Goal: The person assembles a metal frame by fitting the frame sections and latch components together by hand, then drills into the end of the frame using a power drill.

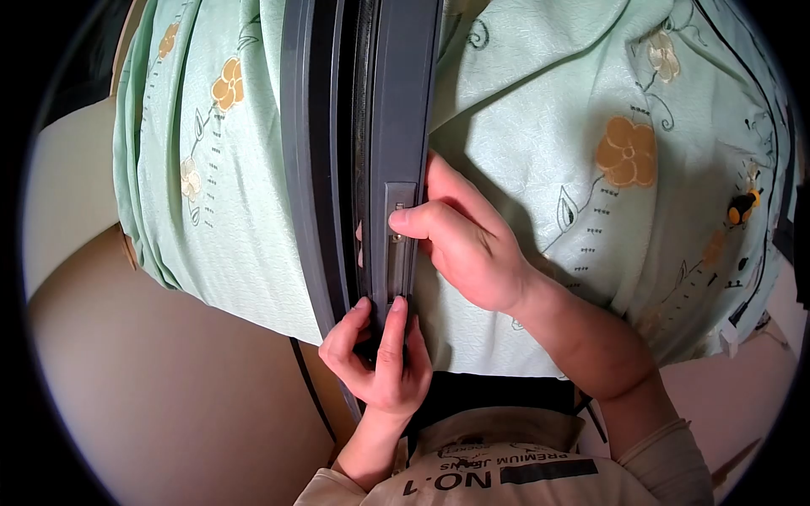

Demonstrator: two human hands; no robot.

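A long dark grey frame point(405, 101) with black grooves runs from the top of the view down to my body. A narrow recessed plate point(397, 270) with small fittings is set in its right part. My right hand point(468, 244) grips the frame's right edge, its thumb pressing on the plate and its fingers partly hidden behind. Lower down, my left hand point(380, 358) holds the frame near the plate's lower end, with fingertips on its face.
A pale green cloth with orange flowers point(523, 126) lies under and on both sides of the frame. A black cable point(747, 67) crosses the cloth at the right. A small black and yellow object point(743, 207) is near it.
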